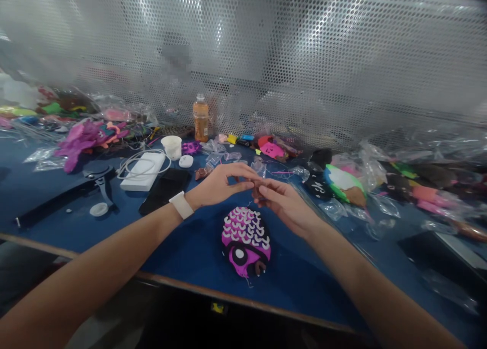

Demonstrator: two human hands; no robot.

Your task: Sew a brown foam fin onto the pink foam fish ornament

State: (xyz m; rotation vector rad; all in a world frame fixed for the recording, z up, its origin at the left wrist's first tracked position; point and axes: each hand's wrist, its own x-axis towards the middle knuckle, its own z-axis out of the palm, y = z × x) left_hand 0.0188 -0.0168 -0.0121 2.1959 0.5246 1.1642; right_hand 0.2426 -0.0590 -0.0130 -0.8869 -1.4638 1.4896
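Note:
In the head view my left hand and my right hand meet above the blue table. Both are closed in a pinch on a small brown lump of modelling clay, which the fingers partly cover. Just below them, apart from the hands, lies a rounded magenta and black fish figure. It has white crescent scales, a round eye with a white centre and a brown mouth with white bits. Another brown clay piece rests on the table behind my left hand.
At left lie a power bank with a white cable, a black phone and a dark strap. A paper cup and an orange drink bottle stand behind. Coloured clay and plastic wrappers line the perforated metal screen.

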